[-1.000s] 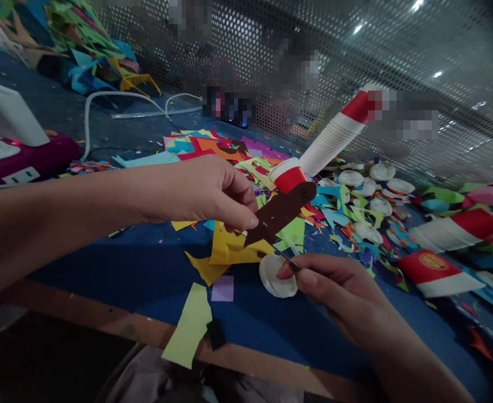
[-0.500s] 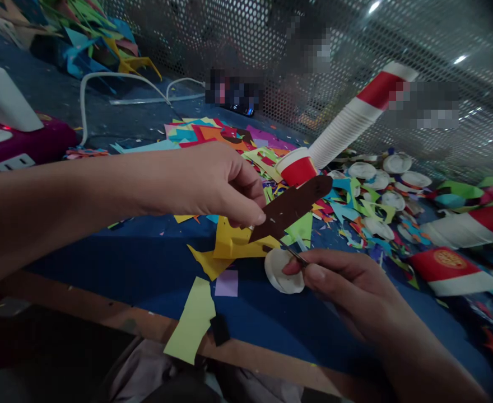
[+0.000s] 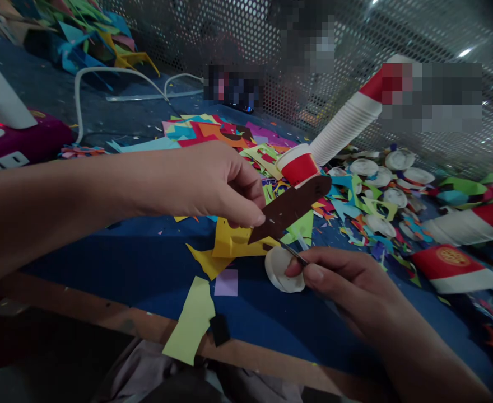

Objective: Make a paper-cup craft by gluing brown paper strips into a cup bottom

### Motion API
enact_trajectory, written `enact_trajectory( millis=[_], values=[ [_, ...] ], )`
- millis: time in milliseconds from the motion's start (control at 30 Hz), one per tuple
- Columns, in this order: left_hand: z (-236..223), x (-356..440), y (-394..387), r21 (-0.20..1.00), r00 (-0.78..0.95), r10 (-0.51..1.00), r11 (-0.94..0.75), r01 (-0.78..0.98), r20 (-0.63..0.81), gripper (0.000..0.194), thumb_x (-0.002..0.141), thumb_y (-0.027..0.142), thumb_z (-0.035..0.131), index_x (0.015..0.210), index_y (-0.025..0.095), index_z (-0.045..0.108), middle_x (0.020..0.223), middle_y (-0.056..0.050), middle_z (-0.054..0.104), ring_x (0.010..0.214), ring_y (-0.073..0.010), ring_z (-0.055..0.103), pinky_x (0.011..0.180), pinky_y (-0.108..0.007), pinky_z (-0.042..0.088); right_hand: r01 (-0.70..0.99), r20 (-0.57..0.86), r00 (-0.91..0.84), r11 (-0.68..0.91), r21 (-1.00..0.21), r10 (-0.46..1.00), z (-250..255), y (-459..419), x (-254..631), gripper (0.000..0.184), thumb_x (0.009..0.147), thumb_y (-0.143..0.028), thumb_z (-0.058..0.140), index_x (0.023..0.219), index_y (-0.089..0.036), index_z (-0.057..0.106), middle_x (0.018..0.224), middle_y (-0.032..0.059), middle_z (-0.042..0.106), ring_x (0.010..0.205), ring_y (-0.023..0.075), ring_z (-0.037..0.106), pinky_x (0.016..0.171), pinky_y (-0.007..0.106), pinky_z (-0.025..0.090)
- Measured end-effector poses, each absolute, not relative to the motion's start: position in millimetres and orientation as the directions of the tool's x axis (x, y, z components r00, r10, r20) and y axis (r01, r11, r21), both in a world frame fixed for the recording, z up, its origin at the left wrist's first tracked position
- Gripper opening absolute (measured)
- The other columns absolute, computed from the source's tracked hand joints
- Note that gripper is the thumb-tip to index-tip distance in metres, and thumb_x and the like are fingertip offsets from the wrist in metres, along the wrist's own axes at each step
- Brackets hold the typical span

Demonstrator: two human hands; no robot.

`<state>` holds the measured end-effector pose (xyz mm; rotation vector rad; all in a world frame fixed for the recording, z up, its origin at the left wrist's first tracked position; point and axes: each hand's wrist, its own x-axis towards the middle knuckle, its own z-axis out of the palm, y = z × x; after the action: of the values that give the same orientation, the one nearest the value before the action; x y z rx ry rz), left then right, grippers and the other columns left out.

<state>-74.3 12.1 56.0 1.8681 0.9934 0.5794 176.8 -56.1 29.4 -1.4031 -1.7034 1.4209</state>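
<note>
Brown cutout (image 3: 293, 207), lengthwise rising rightward, left fingers (image 3: 256, 216) pinching it, right fingers (image 3: 314, 273) gripping thin tool (image 3: 292, 253)

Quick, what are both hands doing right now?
Left hand: closed, pinching the brown paper.
Right hand: closed, holding a thin dark tool.

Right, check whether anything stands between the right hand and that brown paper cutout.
Only the thin dark tool pinched in the right hand bridges the gap to the brown paper cutout, which the left hand holds. Nothing else visible blocks it; the white disc shows behind the tool and fingertips.
</note>
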Motion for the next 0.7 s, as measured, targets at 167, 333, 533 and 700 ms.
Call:
enact_trajectory(
  millis=[167, 333, 533, 700],
  values=[
    [54, -75, 12, 0.878, 0.579, 0.815, -0.291, 0.381, 0.019, 0.019, 0.069, 0.037, 0.069, 0.064, 0.019, 0.071, 0.053, 0.003, 0.053, 0.050, -0.0104, 0.044, 0.048, -0.023, 0.029, 0.397, -0.211, -0.354, -0.057, -0.916, 0.911, 27, -56, 178, 0.034, 0.084, -0.056, 0.069, 0.075, -0.024, 0.076, 0.068, -0.0008, 0.063, 0.061, 0.0090, 0.046, 0.056, 0.020, 0.037],
    [53, -75, 14, 0.883, 0.597, 0.802, -0.306, 0.355, 0.038, 0.017, 0.067, 0.035, 0.070, 0.058, 0.020, 0.069, 0.052, 0.003, 0.053, 0.049, -0.0102, 0.044, 0.045, -0.022, 0.029, 0.405, -0.217, -0.379, -0.050, -0.913, 0.899, 28, -57, 178, 0.033, 0.087, -0.054, 0.067, 0.075, -0.024, 0.075, 0.067, -0.0016, 0.060, 0.061, 0.0090, 0.045, 0.058, 0.021, 0.037],
    [55, -74, 15, 0.916, 0.582, 0.813, -0.258, 0.307, 0.034, 0.015, 0.068, 0.030, 0.070, 0.057, 0.021, 0.065, 0.053, 0.003, 0.056, 0.050, -0.0110, 0.048, 0.048, -0.024, 0.032, 0.309, -0.238, -0.376, -0.121, -0.943, 0.895, 28, -56, 180, 0.035, 0.078, -0.057, 0.074, 0.075, -0.022, 0.073, 0.068, -0.0004, 0.058, 0.061, 0.0092, 0.045, 0.054, 0.020, 0.036],
    [52, -62, 7, 0.986, 0.472, 0.880, -0.123, 0.113, 0.056, 0.016, 0.066, 0.028, 0.069, 0.058, 0.019, 0.059, 0.061, 0.003, 0.062, 0.060, -0.0109, 0.055, 0.056, -0.022, 0.040, -0.016, -0.061, -0.171, -0.065, -0.998, 0.983, 26, -56, 173, 0.033, 0.063, -0.049, 0.088, 0.076, -0.022, 0.072, 0.053, -0.0066, 0.045, 0.047, 0.0046, 0.033, 0.045, 0.018, 0.028]
  ],
)
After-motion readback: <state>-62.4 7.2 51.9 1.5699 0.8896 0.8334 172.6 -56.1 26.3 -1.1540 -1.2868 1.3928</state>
